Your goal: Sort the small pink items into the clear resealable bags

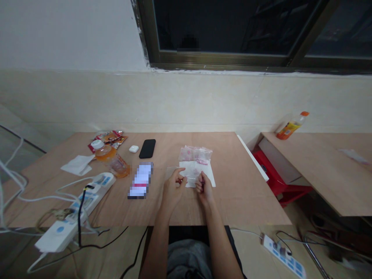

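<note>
1. At far left, route no motion across the white power strip [55, 237] and its cables, which reach over the edge of the tabletop [241, 193].
2. Next, note the orange bottle [116, 162] and the lit phone [141, 180]; keep the left elbow from swinging toward them.
3. Left hand [174, 185]: at the left edge of the white paper [211, 179], thumb and index finger curved, a narrow gap between their tips. Whether something thin or clear sits there cannot be told.
4. Centre: the clear bags [195, 154], with pink showing in them, lie at the far edge of the paper. Working over the paper should make small items easier to see.
5. Right hand [205, 190]: at the paper's near right part, fingers curled in, thumb close to the index finger. Contents cannot be told. A light fingertip pinch probably suits thin film best.
6. At right, a red stool [269, 176] stands beyond the table's edge.
</note>
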Demonstrator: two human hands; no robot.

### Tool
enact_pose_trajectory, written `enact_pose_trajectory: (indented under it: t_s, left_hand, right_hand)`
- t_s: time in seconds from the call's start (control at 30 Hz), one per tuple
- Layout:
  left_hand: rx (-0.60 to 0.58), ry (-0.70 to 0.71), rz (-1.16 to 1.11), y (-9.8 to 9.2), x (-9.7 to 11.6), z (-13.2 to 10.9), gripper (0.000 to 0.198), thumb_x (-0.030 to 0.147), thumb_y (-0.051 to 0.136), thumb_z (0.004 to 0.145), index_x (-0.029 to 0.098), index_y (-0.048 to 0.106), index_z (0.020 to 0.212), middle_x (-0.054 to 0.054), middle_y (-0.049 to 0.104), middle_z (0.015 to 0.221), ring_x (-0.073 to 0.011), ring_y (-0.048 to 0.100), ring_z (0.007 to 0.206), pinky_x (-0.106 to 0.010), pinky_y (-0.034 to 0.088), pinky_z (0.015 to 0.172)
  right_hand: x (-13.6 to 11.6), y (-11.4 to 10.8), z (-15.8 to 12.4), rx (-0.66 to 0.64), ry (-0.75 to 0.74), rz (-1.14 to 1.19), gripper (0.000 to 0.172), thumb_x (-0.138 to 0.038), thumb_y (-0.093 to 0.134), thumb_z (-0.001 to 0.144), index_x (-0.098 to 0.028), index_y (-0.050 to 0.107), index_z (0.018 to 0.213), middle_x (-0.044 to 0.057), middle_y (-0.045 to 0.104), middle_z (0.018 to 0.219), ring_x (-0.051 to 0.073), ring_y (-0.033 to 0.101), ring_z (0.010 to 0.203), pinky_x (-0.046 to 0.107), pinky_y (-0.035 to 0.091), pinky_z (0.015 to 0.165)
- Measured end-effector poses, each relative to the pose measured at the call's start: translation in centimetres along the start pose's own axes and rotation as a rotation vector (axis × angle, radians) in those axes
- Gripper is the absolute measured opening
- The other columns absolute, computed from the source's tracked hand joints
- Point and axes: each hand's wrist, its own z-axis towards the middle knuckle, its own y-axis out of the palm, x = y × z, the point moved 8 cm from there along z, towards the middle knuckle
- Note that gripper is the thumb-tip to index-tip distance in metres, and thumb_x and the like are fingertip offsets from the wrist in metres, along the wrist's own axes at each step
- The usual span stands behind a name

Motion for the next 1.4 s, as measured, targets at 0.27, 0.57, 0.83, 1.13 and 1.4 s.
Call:
enact_pose_trajectory:
  t_s: [0.27,0.57,0.83,1.13,1.4]
  left_hand:
    - [-0.094,-0.012,0.024,0.6,0.1,-0.2,0.03,0.036,0.059,0.08,0.022,0.065,0.107,-0.002,0.067,0.074,-0.0165,0.064,0.071,-0.023,0.046,0.058]
    - [-0.097,-0.032,-0.076,0.6,-1.0,0.3,0.035,0.035,0.066,0.076,0.021,0.067,0.108,-0.009,0.071,0.105,-0.0177,0.068,0.078,-0.029,0.054,0.071]
    - [-0.154,-0.091,-0.165,1.1,-2.7,0.4,0.04,0.027,0.064,0.076,0.017,0.064,0.114,-0.004,0.071,0.073,-0.0172,0.066,0.068,-0.025,0.05,0.063]
    - [-0.251,-0.093,-0.207,1.6,-1.9,0.0,0.042,0.023,0.062,0.075,0.018,0.064,0.117,-0.008,0.07,0.102,-0.0144,0.063,0.075,-0.028,0.05,0.075]
    - [-0.207,-0.124,-0.231,1.4,-3.2,0.6,0.057,0.025,0.064,0.072,0.013,0.057,0.127,-0.01,0.068,0.105,-0.0153,0.062,0.079,-0.028,0.049,0.076]
  right_hand:
    - [-0.2,0.5,-0.3,-0.033,0.005,-0.029,0.045,-0.044,0.07,0.073,-0.02,0.034,0.058,-0.012,0.029,0.045,0.002,0.018,0.036,0.015,0.012,0.033]
    - [-2.2,0.7,-0.8,-0.009,-0.191,-0.288,0.044,-0.046,0.07,0.074,-0.019,0.041,0.054,-0.008,0.034,0.047,0.005,0.025,0.041,0.021,0.015,0.037]
    - [-2.8,0.4,-0.9,0.047,-0.243,-0.264,0.044,-0.041,0.072,0.073,-0.019,0.04,0.053,-0.008,0.034,0.049,0.005,0.026,0.044,0.02,0.021,0.04]
    - [-0.8,0.0,-0.2,0.028,-0.033,0.003,0.045,-0.038,0.073,0.071,-0.02,0.035,0.057,-0.012,0.027,0.045,0.002,0.016,0.036,0.016,0.012,0.032]
    - [1.8,1.4,0.2,-0.254,0.207,0.328,0.052,-0.044,0.057,0.085,-0.021,0.02,0.057,-0.013,0.015,0.042,0.003,0.005,0.035,0.014,0.007,0.031]
